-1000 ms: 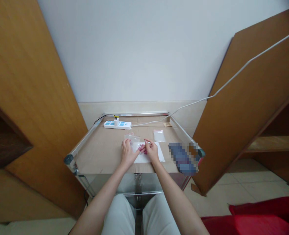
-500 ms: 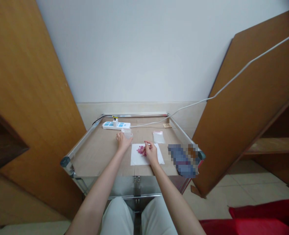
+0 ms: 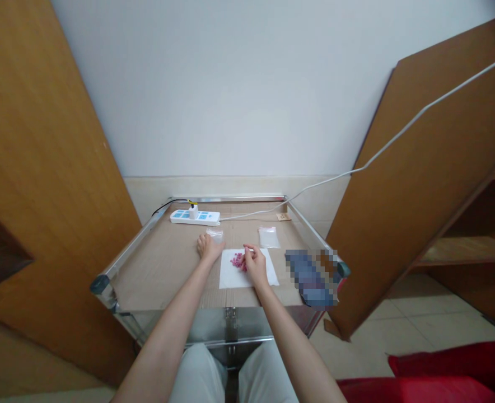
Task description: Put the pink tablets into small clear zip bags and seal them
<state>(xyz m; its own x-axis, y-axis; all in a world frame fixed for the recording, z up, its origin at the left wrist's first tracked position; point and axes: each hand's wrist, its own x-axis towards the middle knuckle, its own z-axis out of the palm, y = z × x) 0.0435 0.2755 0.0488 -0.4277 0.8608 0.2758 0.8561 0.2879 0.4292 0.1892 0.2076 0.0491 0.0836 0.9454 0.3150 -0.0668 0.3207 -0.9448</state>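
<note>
The right hand [image 3: 256, 267] pinched narrow over pink granules [image 3: 238, 261] on white paper [image 3: 229, 280], while the left hand [image 3: 208, 248], slightly curled, touched a small clear plastic bag [image 3: 215, 235].

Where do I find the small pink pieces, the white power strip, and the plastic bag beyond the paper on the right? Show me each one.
Small pink pieces [image 3: 238, 261], head view, middle of the pile.
White power strip [image 3: 206, 218], head view, right part of its body.
Plastic bag [image 3: 269, 237], head view, middle of the bag.

A blocky blur is hiding the blue thing [image 3: 310, 279], the pink bits [image 3: 239, 261] are looking too tiny to tell apart, and the right hand [image 3: 256, 267] is covering some paper.
</note>
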